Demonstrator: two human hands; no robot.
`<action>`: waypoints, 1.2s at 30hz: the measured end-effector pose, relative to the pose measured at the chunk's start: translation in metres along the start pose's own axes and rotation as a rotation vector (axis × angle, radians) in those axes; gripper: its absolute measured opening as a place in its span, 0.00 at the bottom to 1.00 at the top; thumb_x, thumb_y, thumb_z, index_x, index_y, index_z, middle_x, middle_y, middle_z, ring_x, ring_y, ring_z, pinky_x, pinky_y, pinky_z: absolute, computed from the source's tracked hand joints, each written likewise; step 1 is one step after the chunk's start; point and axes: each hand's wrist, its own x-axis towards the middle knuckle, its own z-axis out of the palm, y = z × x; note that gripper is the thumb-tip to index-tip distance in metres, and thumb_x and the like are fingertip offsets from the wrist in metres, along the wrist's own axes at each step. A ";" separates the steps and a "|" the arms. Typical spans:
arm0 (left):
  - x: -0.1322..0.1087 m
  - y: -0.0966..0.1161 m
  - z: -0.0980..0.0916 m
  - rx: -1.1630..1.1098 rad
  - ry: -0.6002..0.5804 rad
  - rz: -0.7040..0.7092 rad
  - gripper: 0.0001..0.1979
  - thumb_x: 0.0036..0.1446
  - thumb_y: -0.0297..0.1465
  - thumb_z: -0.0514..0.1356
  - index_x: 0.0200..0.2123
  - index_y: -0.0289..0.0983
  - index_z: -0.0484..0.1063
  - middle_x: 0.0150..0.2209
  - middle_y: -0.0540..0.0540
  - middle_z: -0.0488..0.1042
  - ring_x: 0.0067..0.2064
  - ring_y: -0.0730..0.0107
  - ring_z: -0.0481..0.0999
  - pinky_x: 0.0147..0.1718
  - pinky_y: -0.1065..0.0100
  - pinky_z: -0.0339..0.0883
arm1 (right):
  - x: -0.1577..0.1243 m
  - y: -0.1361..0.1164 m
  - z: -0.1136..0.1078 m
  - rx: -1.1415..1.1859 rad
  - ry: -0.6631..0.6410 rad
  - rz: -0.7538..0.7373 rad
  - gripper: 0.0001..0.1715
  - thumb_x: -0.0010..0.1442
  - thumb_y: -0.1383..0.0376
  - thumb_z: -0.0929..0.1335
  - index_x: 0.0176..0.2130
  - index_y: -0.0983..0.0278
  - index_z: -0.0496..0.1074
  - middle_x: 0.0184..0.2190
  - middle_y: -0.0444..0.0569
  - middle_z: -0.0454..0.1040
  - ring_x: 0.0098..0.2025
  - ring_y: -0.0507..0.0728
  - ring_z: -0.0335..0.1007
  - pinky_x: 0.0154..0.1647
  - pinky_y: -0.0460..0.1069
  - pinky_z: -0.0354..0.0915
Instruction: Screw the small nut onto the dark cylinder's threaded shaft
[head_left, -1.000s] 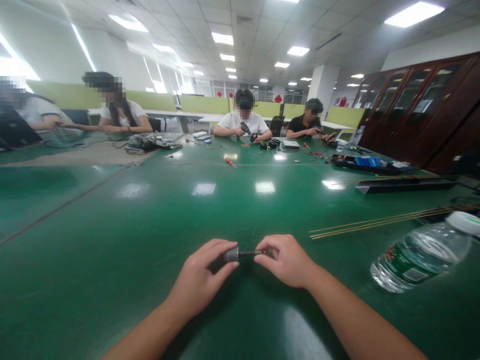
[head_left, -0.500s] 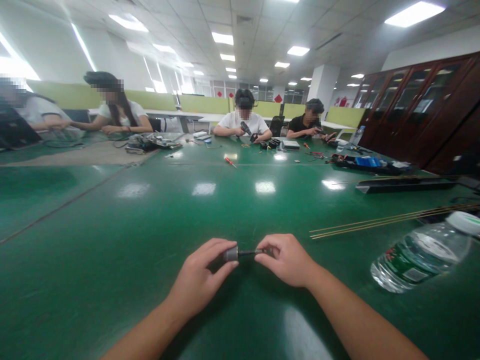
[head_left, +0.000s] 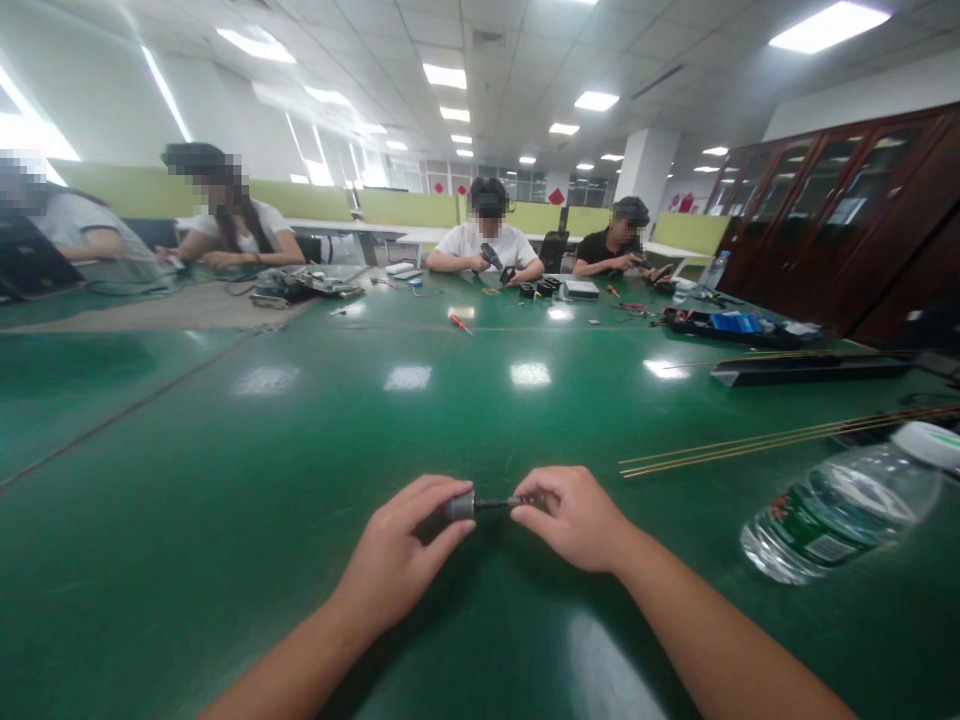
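At the near middle of the green counter (head_left: 315, 430), the left hand (head_left: 409, 545) pinches a grey cylinder (head_left: 460, 506) while the right hand (head_left: 574, 520) grips the tip of its dark rod (head_left: 493, 503). The piece looks stiff, light and perhaps slippery; the cylinder's sides seem the surest hold. The water bottle's (head_left: 911, 475) green label (head_left: 814, 525) carries a barcode; its lettering is illegible.

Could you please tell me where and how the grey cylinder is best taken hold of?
Probably by its rounded side, coming from the left, with thumb and fingers opposed, as the left hand holds it. The grey cylinder is wider than the thin dark rod and lies sideways; the rod runs from its right end to the right hand, so the left is freer.
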 end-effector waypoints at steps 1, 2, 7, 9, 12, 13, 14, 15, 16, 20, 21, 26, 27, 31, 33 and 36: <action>0.000 0.000 0.000 0.002 0.001 -0.001 0.14 0.61 0.34 0.63 0.50 0.42 0.75 0.46 0.45 0.77 0.47 0.62 0.77 0.49 0.63 0.72 | 0.000 0.000 0.000 0.000 0.000 0.000 0.04 0.57 0.64 0.72 0.34 0.64 0.78 0.21 0.40 0.68 0.23 0.50 0.58 0.27 0.45 0.52; 0.000 0.000 0.000 0.003 0.002 -0.002 0.14 0.60 0.34 0.63 0.49 0.42 0.76 0.46 0.45 0.77 0.47 0.63 0.77 0.48 0.64 0.72 | 0.000 0.000 0.000 0.001 -0.001 0.001 0.04 0.57 0.65 0.72 0.34 0.64 0.78 0.21 0.40 0.68 0.23 0.49 0.57 0.27 0.45 0.52; 0.001 0.001 0.000 -0.010 0.007 -0.001 0.14 0.60 0.34 0.63 0.50 0.43 0.75 0.46 0.45 0.77 0.47 0.63 0.77 0.48 0.64 0.72 | 0.000 -0.002 -0.001 0.009 0.001 0.010 0.04 0.57 0.65 0.72 0.33 0.64 0.78 0.21 0.40 0.67 0.23 0.49 0.56 0.27 0.45 0.52; 0.001 0.001 0.000 -0.019 0.009 -0.002 0.13 0.61 0.34 0.63 0.50 0.43 0.76 0.46 0.45 0.77 0.48 0.63 0.77 0.48 0.64 0.72 | 0.001 -0.003 -0.001 0.008 0.004 0.013 0.04 0.57 0.65 0.72 0.33 0.64 0.78 0.20 0.40 0.67 0.22 0.49 0.56 0.27 0.45 0.52; 0.000 0.000 0.000 -0.023 0.011 -0.003 0.14 0.61 0.34 0.63 0.50 0.43 0.76 0.46 0.44 0.76 0.48 0.62 0.77 0.48 0.63 0.72 | 0.001 -0.002 -0.002 0.004 0.005 0.015 0.04 0.57 0.65 0.72 0.33 0.64 0.78 0.20 0.39 0.67 0.22 0.49 0.55 0.27 0.45 0.51; 0.000 0.000 0.000 -0.021 0.011 -0.002 0.14 0.61 0.34 0.63 0.50 0.43 0.76 0.47 0.44 0.76 0.48 0.62 0.77 0.49 0.62 0.72 | 0.001 -0.002 -0.002 0.005 0.004 0.017 0.04 0.57 0.65 0.72 0.33 0.64 0.78 0.20 0.39 0.67 0.22 0.49 0.55 0.27 0.45 0.51; 0.000 0.000 0.000 -0.018 0.012 -0.002 0.14 0.61 0.35 0.63 0.50 0.43 0.76 0.47 0.44 0.76 0.48 0.62 0.77 0.49 0.62 0.72 | 0.000 -0.001 -0.001 0.005 0.001 0.019 0.04 0.57 0.65 0.72 0.33 0.64 0.78 0.20 0.39 0.67 0.22 0.49 0.55 0.27 0.45 0.51; 0.000 0.000 0.000 -0.015 0.013 -0.001 0.14 0.61 0.35 0.63 0.50 0.43 0.76 0.47 0.44 0.76 0.48 0.62 0.77 0.49 0.62 0.72 | 0.000 -0.001 -0.001 0.005 0.000 0.022 0.04 0.57 0.65 0.72 0.33 0.64 0.78 0.20 0.39 0.67 0.22 0.49 0.55 0.27 0.45 0.51; 0.000 0.000 -0.001 -0.014 0.015 0.001 0.14 0.61 0.34 0.63 0.50 0.43 0.76 0.47 0.44 0.77 0.48 0.62 0.77 0.49 0.62 0.73 | 0.000 -0.001 -0.001 0.004 0.000 0.024 0.04 0.57 0.65 0.72 0.33 0.64 0.78 0.20 0.39 0.66 0.22 0.49 0.55 0.27 0.45 0.51; 0.001 0.001 -0.001 -0.011 0.021 0.004 0.13 0.61 0.34 0.63 0.49 0.43 0.76 0.46 0.44 0.77 0.47 0.62 0.77 0.47 0.63 0.73 | 0.000 -0.001 -0.001 0.000 0.001 0.021 0.04 0.57 0.64 0.72 0.33 0.64 0.78 0.20 0.39 0.66 0.23 0.49 0.56 0.27 0.45 0.52; 0.000 0.001 -0.002 -0.010 0.022 0.004 0.14 0.61 0.35 0.63 0.49 0.43 0.76 0.46 0.44 0.77 0.47 0.62 0.78 0.47 0.63 0.73 | 0.000 -0.001 -0.002 0.000 0.001 0.019 0.04 0.57 0.64 0.72 0.33 0.64 0.78 0.20 0.39 0.66 0.23 0.49 0.56 0.27 0.45 0.52; 0.000 0.000 -0.002 -0.010 0.014 0.001 0.14 0.61 0.35 0.62 0.50 0.43 0.76 0.46 0.44 0.77 0.47 0.62 0.77 0.48 0.62 0.73 | 0.000 -0.003 -0.003 0.002 -0.003 0.026 0.04 0.57 0.65 0.72 0.33 0.64 0.78 0.20 0.40 0.67 0.22 0.49 0.55 0.27 0.45 0.51; 0.000 0.000 -0.002 -0.010 0.013 0.000 0.14 0.61 0.34 0.62 0.50 0.43 0.76 0.46 0.44 0.77 0.47 0.62 0.77 0.48 0.62 0.72 | 0.000 -0.003 -0.003 0.002 -0.001 0.026 0.04 0.57 0.65 0.72 0.33 0.64 0.78 0.20 0.40 0.67 0.22 0.49 0.55 0.27 0.45 0.51; 0.001 0.001 -0.002 -0.013 0.013 0.002 0.14 0.61 0.34 0.62 0.50 0.43 0.76 0.46 0.44 0.76 0.47 0.63 0.77 0.48 0.63 0.72 | 0.000 -0.001 -0.002 0.002 0.002 0.019 0.04 0.57 0.64 0.72 0.34 0.64 0.78 0.21 0.40 0.68 0.23 0.49 0.55 0.26 0.45 0.51; 0.001 0.002 -0.002 -0.015 0.017 0.003 0.14 0.61 0.34 0.62 0.50 0.43 0.76 0.46 0.44 0.77 0.47 0.62 0.77 0.48 0.63 0.73 | 0.000 0.000 -0.002 -0.003 -0.003 0.024 0.04 0.57 0.64 0.72 0.34 0.64 0.78 0.21 0.40 0.68 0.23 0.49 0.56 0.27 0.45 0.51; 0.002 0.003 -0.002 -0.009 0.023 0.008 0.14 0.61 0.35 0.62 0.49 0.41 0.77 0.46 0.43 0.77 0.46 0.61 0.77 0.47 0.62 0.73 | 0.000 0.000 -0.002 -0.009 -0.007 0.029 0.04 0.57 0.64 0.72 0.34 0.64 0.78 0.21 0.40 0.68 0.22 0.49 0.56 0.27 0.45 0.51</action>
